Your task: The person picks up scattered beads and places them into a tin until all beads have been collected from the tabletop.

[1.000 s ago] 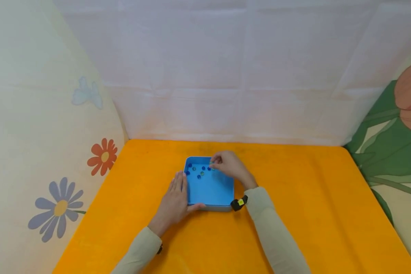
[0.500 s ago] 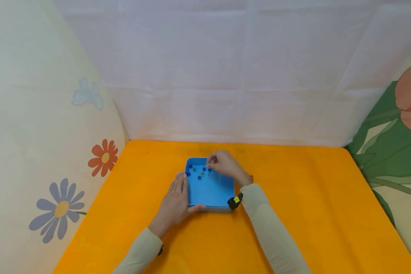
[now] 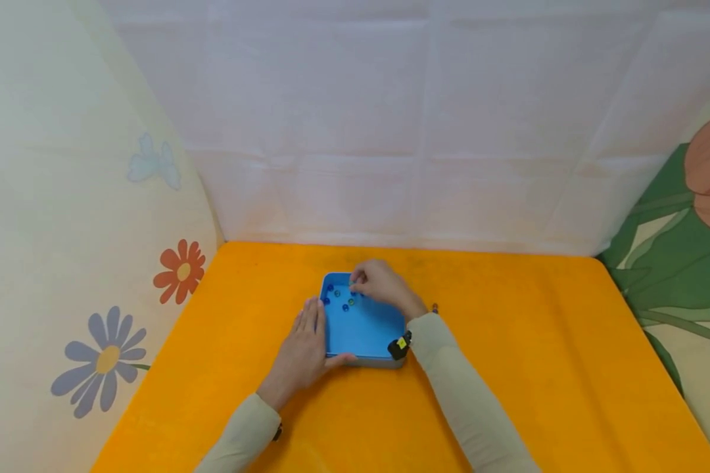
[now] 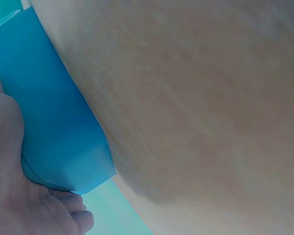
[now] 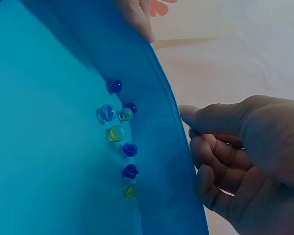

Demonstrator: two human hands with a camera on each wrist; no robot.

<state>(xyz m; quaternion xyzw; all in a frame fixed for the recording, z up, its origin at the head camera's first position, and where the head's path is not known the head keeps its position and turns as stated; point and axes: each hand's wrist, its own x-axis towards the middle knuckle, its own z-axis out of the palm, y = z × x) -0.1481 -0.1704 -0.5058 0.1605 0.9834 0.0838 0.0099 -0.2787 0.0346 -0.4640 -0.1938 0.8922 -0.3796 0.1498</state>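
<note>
A shallow square blue tray (image 3: 363,332) lies on the orange tabletop, with several blue and green-yellow glass marbles (image 3: 346,307) near its far side. In the right wrist view the marbles (image 5: 130,149) form a loose row along the tray's inner wall. My left hand (image 3: 300,348) rests against the tray's left side, fingers straight, thumb along the front edge. Over the far rim, my right hand (image 3: 381,284) has thumb and index finger together, pinching a small greenish marble, mostly hidden by the fingertips. The left wrist view shows mainly skin and the tray's blue wall (image 4: 54,107).
A small brown and dark thing (image 3: 434,307) lies right of the tray, beside the right sleeve. The orange tabletop (image 3: 538,341) extends to both sides. A white cloth (image 3: 331,131) hangs behind it, with flower-printed cloths at left and right.
My right hand has moved a little left along the tray's far side, fingers still pinched. The small brown and dark thing has come into view behind the right wrist. My left hand stays in place.
</note>
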